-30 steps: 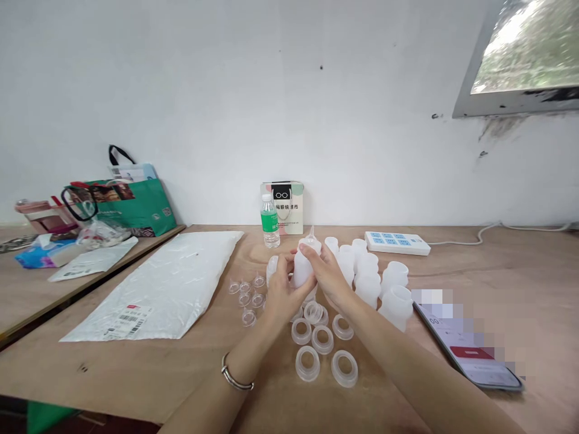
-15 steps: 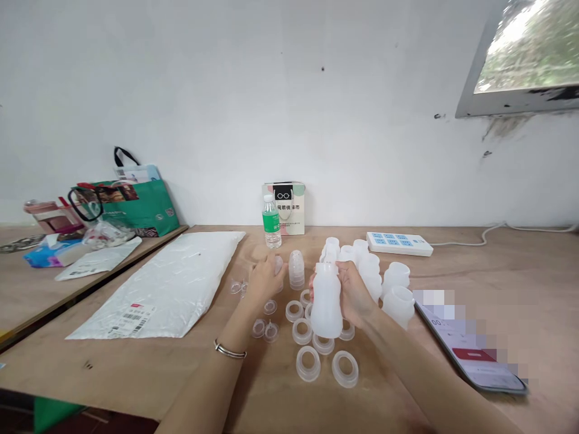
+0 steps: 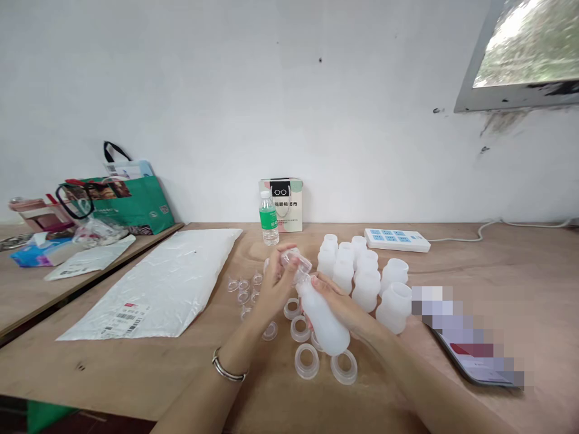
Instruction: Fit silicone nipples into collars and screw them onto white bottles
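My right hand (image 3: pixel 332 292) is wrapped round a frosted white baby bottle body (image 3: pixel 328 325), held tilted above the table with its neck toward upper left. A clear dome-shaped bottle cap (image 3: pixel 296 260) is gripped in my left hand (image 3: pixel 278 274), right at the neck of that bottle; whether they touch I cannot tell. Several translucent collar rings (image 3: pixel 307 361) lie below and left of the held bottle. Clear bottle nipples (image 3: pixel 243 296) are scattered left of my left hand. To the right of my hands stand several more open bottle bodies (image 3: pixel 365 289).
A phone (image 3: pixel 470 355) lies at the right, and a power strip (image 3: pixel 398 240) sits behind the bottles. At the back stand a water bottle (image 3: pixel 268 220) and a paper bag (image 3: pixel 289 211). A white mailing bag (image 3: pixel 158 283) and a green bag (image 3: pixel 140 205) are at left.
My left hand has moved right and up, bringing a clear cap to the bottle's neck. My right hand has tipped the bottle from upright toward the left.
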A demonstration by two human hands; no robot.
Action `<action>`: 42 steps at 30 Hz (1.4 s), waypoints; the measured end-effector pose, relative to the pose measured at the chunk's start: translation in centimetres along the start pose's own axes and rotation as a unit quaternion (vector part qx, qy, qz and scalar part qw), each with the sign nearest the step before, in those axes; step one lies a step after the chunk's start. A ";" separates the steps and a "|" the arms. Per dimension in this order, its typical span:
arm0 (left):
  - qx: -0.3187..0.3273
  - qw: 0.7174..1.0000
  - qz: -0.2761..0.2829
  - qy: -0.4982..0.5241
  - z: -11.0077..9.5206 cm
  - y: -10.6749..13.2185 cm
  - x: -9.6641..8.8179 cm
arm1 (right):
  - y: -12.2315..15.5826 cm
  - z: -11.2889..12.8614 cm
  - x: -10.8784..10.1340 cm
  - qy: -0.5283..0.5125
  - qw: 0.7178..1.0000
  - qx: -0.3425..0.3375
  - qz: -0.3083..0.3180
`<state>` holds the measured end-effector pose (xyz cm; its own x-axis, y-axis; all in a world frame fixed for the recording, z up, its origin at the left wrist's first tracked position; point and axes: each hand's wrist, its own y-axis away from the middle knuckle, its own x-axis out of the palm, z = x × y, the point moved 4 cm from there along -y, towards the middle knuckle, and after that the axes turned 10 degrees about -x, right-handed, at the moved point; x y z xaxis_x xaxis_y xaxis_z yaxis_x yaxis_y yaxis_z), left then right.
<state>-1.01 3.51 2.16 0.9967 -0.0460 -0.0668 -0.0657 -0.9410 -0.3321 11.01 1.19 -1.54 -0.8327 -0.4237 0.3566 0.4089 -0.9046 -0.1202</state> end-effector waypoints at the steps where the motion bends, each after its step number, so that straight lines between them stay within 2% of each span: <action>1: -0.010 1.000 0.029 -0.005 0.3 0.1 0.5 | 0.0 -0.1 0.0 0.007 1.000 -0.005 0.006; 4: -0.030 0.997 0.075 -0.004 0.8 0.3 1.1 | -0.2 -0.3 -0.2 0.013 0.999 -0.028 0.008; 11: 0.003 0.997 0.041 0.061 1.2 0.8 1.5 | -0.1 -0.4 -0.1 0.002 0.999 -0.031 -0.023; 15: -0.018 0.996 0.040 0.072 1.7 1.0 1.8 | 0.2 0.1 0.0 0.017 0.999 -0.031 -0.039; 18: -0.046 0.994 0.060 0.074 1.6 1.2 2.2 | 0.2 0.3 -0.1 0.023 0.998 -0.034 -0.051; 21: -0.047 0.994 0.072 0.073 1.3 1.3 2.4 | 0.2 0.2 -0.1 0.025 0.997 -0.041 -0.055; 25: -0.003 0.995 0.088 0.052 1.1 1.2 2.3 | 0.3 0.2 0.3 0.008 0.997 -0.066 -0.034; 30: 0.088 0.980 0.180 0.002 0.6 1.7 2.3 | 0.4 0.6 0.5 0.004 0.993 -0.117 -0.023; 32: 0.121 0.972 0.200 -0.035 0.1 1.8 2.1 | 0.4 0.6 0.4 0.011 0.991 -0.134 -0.019; 34: 0.159 0.969 0.170 -0.077 -0.9 1.6 1.2 | 0.4 0.6 0.2 0.017 0.988 -0.152 -0.005; 35: 0.184 0.970 0.131 -0.092 -1.6 1.2 0.4 | 0.3 0.5 0.1 0.020 0.986 -0.164 -0.001; 38: 0.249 0.962 -0.055 -0.092 -3.9 -0.7 -3.5 | 0.2 0.4 -0.4 0.033 0.975 -0.221 -0.017; 40: 0.267 0.941 -0.180 -0.104 -4.6 -2.4 -6.7 | 0.0 0.3 -0.6 0.047 0.965 -0.256 -0.033; 42: 0.240 0.923 -0.243 -0.175 -4.1 -4.7 -9.2 | -0.1 0.1 -0.6 0.059 0.959 -0.273 -0.041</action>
<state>-9.63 6.93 8.22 0.8433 0.5325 -0.0726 0.2876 -0.5613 -0.7761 11.52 1.55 -1.68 -0.9036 -0.3231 0.2813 0.1107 -0.8105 -0.5751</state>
